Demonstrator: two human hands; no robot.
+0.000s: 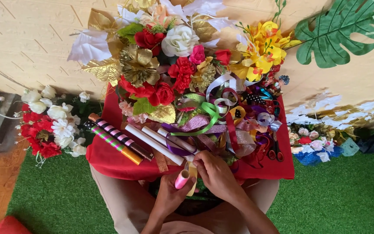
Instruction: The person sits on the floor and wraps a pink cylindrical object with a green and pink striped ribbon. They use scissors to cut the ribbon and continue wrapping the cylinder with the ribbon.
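Pink spool (181, 179) gripped by left hand (169, 195), right hand (215, 173) fingering ribbon (192, 171)

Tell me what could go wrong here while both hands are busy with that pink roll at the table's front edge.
1. The tangled ribbons lie right beside the right hand; a pull could snag them and drag the pile.
2. The white rolls and striped rolls slope toward the red cloth edge and might roll off.
3. The left hand holds the pink roll off the table; it could drop.
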